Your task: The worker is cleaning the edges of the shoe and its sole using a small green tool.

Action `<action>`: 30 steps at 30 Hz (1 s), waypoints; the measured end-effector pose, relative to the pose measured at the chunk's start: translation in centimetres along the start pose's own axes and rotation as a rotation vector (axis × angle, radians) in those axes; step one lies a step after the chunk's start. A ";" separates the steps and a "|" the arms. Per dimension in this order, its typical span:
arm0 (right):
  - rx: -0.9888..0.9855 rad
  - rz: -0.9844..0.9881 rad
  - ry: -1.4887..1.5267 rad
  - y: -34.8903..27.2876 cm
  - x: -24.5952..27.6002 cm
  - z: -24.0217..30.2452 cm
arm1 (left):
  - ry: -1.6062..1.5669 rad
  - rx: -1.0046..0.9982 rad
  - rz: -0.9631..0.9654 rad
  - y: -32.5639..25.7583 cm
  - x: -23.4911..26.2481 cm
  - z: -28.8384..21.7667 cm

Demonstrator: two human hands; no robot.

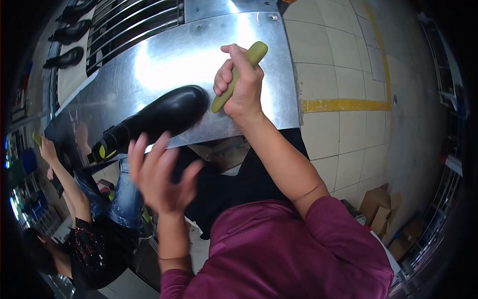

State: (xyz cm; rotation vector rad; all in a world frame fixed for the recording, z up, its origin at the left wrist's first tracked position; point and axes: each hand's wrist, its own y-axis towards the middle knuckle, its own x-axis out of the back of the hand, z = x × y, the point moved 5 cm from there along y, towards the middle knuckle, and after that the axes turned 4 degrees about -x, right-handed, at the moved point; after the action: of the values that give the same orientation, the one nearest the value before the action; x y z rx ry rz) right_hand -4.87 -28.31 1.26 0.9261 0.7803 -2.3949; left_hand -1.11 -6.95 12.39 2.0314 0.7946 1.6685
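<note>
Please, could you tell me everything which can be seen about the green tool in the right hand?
The olive-green tool is a long, smooth bar, broad and rounded at its upper end and tapering toward its lower end. It looks matte; the material cannot be told. The right hand grips it around its middle, with both ends showing. It slants from upper right to lower left in the picture, over the metal table. Its narrow end points near the black footwear piece, seemingly without touching it.

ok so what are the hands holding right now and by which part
The right hand grips an olive-green stick-shaped tool around its middle, both ends sticking out. The left hand, blurred, looks open and empty.
</note>
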 end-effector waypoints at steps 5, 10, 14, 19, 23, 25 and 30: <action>0.026 -0.138 0.031 0.3 -0.4 -1.5 | 0.365 0.095 0.589 4.4 -7.2 3.8; 0.088 -0.186 -0.028 -0.1 -1.1 -2.1 | 0.386 0.051 0.716 4.5 -9.2 5.3; 0.099 -0.140 -0.120 -0.9 -1.1 -2.4 | 0.319 -0.063 0.613 4.4 -9.3 5.6; 0.135 -0.145 -0.146 -0.8 -1.1 -1.7 | 0.351 0.064 0.813 4.4 -10.2 5.8; 0.115 -0.185 -0.143 -0.1 -1.4 -2.0 | 0.347 -0.001 0.707 3.6 -9.9 6.4; 0.090 -0.193 -0.150 0.4 -1.6 -2.0 | 0.351 -0.040 0.579 3.6 -9.6 6.4; -0.052 -0.096 -0.290 3.0 -2.8 -1.9 | 0.352 -0.069 0.488 3.7 -9.8 6.7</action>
State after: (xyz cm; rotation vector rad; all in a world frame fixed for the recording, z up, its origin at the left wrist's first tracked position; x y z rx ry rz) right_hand -0.35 -28.75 1.09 0.5144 0.7845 -2.5032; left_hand 4.82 -15.72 5.85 2.0179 0.3425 2.3305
